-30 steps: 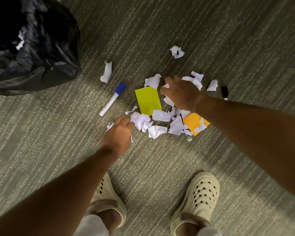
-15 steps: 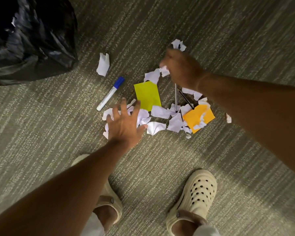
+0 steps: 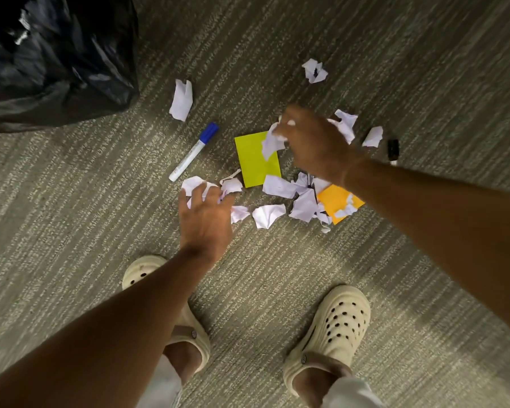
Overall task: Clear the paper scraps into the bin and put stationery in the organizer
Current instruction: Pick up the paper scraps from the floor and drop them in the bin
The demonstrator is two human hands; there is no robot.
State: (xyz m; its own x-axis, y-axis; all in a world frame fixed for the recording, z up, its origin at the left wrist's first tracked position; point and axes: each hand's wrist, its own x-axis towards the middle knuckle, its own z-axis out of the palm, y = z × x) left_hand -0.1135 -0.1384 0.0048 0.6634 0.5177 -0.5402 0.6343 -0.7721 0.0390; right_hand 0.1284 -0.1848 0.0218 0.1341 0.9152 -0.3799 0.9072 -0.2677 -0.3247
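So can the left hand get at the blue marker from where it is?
Probably yes. The marker lies bare on the carpet, just beyond the left hand, with nothing on it or between them. That hand's spread fingers sit over white scraps, apparently holding nothing.

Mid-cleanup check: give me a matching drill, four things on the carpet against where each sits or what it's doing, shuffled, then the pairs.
Things:
1. marker
2. bin bag
3. right hand
4. orange note

Places or states:
A. top left corner of the view
B. partly covered by white scraps
C. pinching a crumpled white scrap
D. lying left of the yellow note, blue cap on

Pairs: 1-D, 2-A, 3-C, 4-B
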